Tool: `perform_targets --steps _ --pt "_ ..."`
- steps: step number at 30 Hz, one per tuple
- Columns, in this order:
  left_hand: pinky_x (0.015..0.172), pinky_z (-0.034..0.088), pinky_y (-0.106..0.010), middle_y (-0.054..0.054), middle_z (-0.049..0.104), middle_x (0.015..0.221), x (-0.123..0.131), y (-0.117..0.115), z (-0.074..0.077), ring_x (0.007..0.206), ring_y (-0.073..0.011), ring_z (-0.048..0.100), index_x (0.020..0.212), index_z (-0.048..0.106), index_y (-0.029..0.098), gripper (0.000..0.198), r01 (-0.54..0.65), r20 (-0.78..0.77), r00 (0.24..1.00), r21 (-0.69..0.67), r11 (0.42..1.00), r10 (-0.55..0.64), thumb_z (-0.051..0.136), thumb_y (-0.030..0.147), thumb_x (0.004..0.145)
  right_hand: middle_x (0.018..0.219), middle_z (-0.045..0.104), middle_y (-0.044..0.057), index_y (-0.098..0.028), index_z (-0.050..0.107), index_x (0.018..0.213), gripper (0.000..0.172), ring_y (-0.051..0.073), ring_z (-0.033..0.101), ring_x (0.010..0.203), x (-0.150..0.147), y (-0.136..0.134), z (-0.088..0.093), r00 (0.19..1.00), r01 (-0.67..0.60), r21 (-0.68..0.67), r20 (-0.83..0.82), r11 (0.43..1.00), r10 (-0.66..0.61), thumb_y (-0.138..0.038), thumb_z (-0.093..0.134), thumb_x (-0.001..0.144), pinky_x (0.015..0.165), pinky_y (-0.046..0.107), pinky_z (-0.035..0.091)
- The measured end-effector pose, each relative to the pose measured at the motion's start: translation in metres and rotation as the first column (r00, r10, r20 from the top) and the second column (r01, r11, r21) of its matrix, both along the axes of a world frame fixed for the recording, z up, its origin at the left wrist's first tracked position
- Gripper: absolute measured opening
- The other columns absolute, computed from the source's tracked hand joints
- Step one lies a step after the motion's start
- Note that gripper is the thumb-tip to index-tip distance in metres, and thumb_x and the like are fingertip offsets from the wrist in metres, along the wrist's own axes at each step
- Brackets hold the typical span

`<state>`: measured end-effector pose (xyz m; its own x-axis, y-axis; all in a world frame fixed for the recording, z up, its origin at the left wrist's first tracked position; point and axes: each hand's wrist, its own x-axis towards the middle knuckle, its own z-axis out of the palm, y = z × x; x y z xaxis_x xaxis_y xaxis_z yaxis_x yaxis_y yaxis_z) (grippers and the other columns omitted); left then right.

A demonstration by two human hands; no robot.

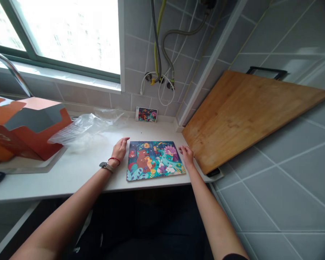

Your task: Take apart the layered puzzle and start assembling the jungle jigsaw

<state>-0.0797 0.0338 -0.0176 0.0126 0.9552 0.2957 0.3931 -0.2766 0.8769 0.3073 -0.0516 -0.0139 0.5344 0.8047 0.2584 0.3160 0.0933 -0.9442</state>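
Apparently, from my head view, the piecing is done and the step in hand is squaring or checking: the puzzle (155,160) lies flat on the table (78,177), near its front edge, with no gap that I can make out. My 2 hands flank it. My left hand (120,148) is just beside the left edge, fingers mostly straight and together, gripping nothing that shows. My right hand (187,156) is at the right edge, fingers loosely curled; I can't tell whether they pinch anything or touch the rim. As I judge it, the next move calls for light, even pressure from both sides, or a look across at the card (146,115) by the wall, which seems to carry the same picture.

Some of this is hard to read. Both palms are turned out of sight, and the puzzle's seams are too fine to trace fully. The box (42,135) is cut off at the left, so its far end is missing. The clear bag (83,126) beside it is crumpled, its contents, if any, unclear. Glare washes out most of the window (76,32).
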Motion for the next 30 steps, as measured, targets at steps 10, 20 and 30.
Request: perform_targets --steps 10,20,30 --pt "0.125 0.028 -0.054 -0.018 0.058 0.15 -0.025 -0.085 -0.004 0.148 -0.0382 0.043 0.14 0.062 0.014 0.077 0.233 -0.353 0.91 -0.001 0.972 -0.218 0.044 0.072 0.093 0.141 0.066 0.017 -0.017 0.074 0.118 0.053 0.032 0.057 0.138 -0.029 -0.074 0.004 0.904 -0.054 -0.2 0.406 0.978 0.133 -0.057 0.057 0.088 0.121 0.046 0.039" --pt "0.127 0.021 -0.052 -0.016 0.032 0.168 -0.035 -0.117 0.009 0.156 -0.0386 0.029 0.165 0.026 0.017 0.114 0.359 -0.675 0.664 -0.087 0.929 -0.32 0.058 0.083 0.079 0.16 0.049 0.011 -0.022 0.065 0.14 0.053 0.028 0.047 0.148 -0.049 -0.1 0.014 0.693 -0.021 -0.44 0.641 0.898 0.331 -0.048 0.056 0.095 0.124 0.043 0.034" --pt "0.125 0.023 -0.053 -0.016 0.036 0.167 -0.034 -0.119 0.012 0.154 -0.0376 0.033 0.162 0.035 0.02 0.102 0.373 -0.693 0.654 -0.054 0.926 -0.304 0.058 0.079 0.082 0.166 0.039 0.011 -0.024 0.055 0.15 0.061 0.029 0.038 0.153 -0.057 -0.102 0.017 0.555 0.026 -0.503 0.726 0.864 0.406 -0.052 0.057 0.096 0.125 0.046 0.029"
